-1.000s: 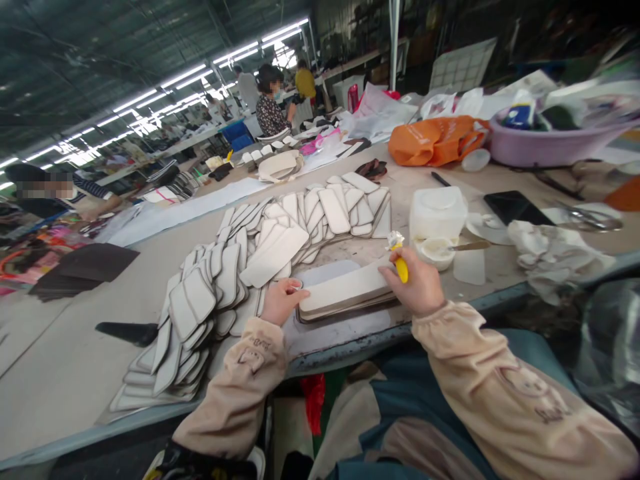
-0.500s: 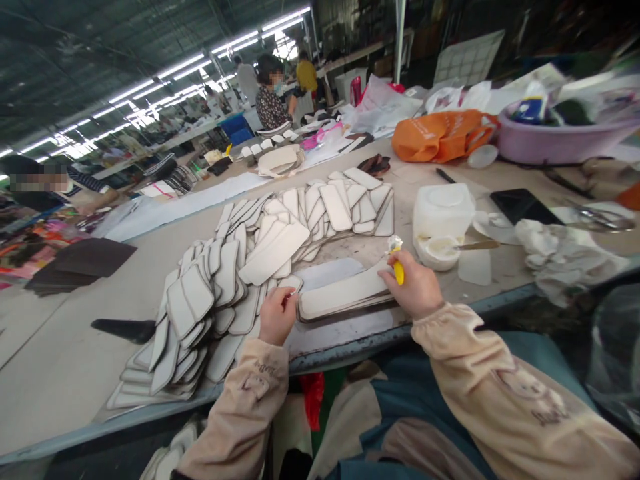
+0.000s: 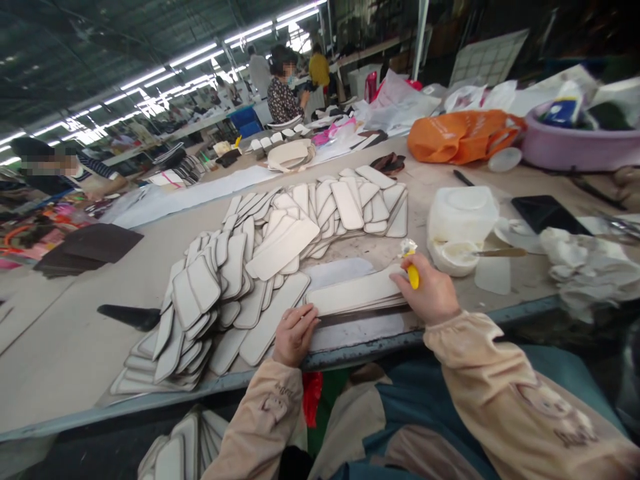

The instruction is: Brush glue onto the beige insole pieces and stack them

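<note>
Pinched in my right hand (image 3: 431, 290) is a yellow-handled spreader (image 3: 413, 275), its tip loaded with white paste. The fingers of that hand also rest at the right end of a stack of long off-white panels (image 3: 357, 291). At the stack's left end, my left hand (image 3: 296, 335) is closed, fingers together on the corner of the panels. One long panel (image 3: 276, 319) lies slanted just left of this hand, against a large heap of similar grey-edged panels (image 3: 233, 267). White sheeting (image 3: 360, 328) shows under the stack.
Right of the stack stand a white plastic jug (image 3: 463, 217) and a paste cup (image 3: 455, 258) with a stick across it. Beyond are a dark phone (image 3: 550, 215), crumpled paper (image 3: 585, 267), an orange bag (image 3: 463, 137) and a purple basin (image 3: 575, 150). People work behind.
My left hand has come onto the left end of the stack. The long panel beside it now shows more fully. The view has swung slightly left; my right hand still holds the spreader.
</note>
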The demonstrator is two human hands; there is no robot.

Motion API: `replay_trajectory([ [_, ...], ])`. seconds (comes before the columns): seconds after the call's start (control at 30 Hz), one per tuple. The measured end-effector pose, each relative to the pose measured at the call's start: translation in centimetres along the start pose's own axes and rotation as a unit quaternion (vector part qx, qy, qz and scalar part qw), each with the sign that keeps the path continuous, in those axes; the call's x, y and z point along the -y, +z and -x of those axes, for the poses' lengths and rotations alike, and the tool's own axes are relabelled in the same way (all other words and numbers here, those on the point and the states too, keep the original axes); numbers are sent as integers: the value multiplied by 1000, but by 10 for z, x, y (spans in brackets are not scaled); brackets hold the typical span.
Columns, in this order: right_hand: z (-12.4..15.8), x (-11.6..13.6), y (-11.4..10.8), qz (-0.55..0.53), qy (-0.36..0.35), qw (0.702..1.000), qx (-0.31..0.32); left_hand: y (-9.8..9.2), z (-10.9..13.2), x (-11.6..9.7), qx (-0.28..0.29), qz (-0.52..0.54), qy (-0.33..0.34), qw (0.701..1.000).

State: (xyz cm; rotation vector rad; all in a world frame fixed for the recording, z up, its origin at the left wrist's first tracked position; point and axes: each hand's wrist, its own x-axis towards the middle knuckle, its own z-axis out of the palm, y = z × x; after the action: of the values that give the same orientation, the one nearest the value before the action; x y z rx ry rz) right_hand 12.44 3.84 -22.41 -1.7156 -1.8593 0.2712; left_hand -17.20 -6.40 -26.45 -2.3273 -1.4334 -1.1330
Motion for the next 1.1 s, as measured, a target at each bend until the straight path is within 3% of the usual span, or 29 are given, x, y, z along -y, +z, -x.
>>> replay_trajectory([
  [0.3,3,-3,4,45,-34,998,-32,1,5,-1,35,-9,-68,997],
  [0.6,6,-2,2,106,-28,994,-11,5,6,1,8,-1,-17,1000],
  [1.1,6,-2,2,126,-30,992,-9,4,6,3,9,-13,-6,1000],
])
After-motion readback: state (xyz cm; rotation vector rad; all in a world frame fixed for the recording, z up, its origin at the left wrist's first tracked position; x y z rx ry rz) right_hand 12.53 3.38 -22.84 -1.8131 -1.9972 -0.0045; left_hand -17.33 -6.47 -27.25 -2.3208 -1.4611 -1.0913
